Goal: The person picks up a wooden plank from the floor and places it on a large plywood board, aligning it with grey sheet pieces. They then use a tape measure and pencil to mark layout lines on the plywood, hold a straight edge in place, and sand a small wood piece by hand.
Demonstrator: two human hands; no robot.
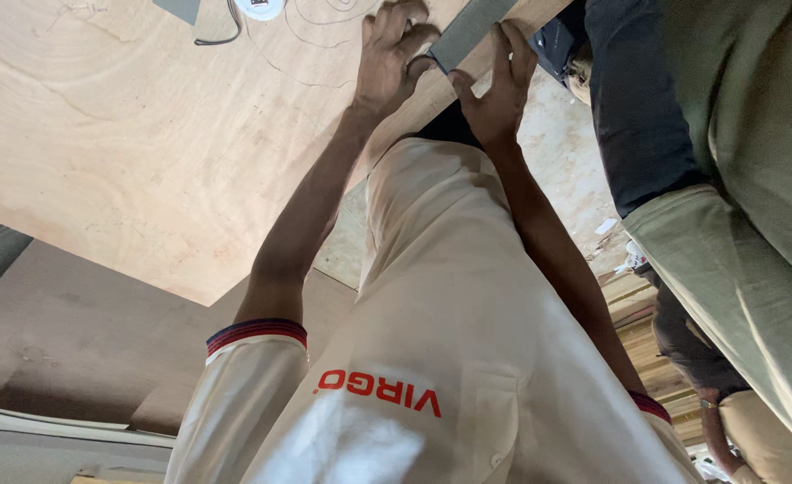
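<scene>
Plywood bench (pixel 127 134) fills the background; at its edge, left hand (pixel 394 56) and right hand (pixel 496 85) fingers pinch a grey strip (pixel 468 29).

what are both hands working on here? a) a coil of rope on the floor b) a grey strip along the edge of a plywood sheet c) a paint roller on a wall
b: the left hand and right hand pinch a grey strip at the plywood sheet edge.

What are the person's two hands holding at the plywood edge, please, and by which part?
Both the left hand and right hand grip a flat grey strip at its lower end, against the plywood sheet.
</scene>
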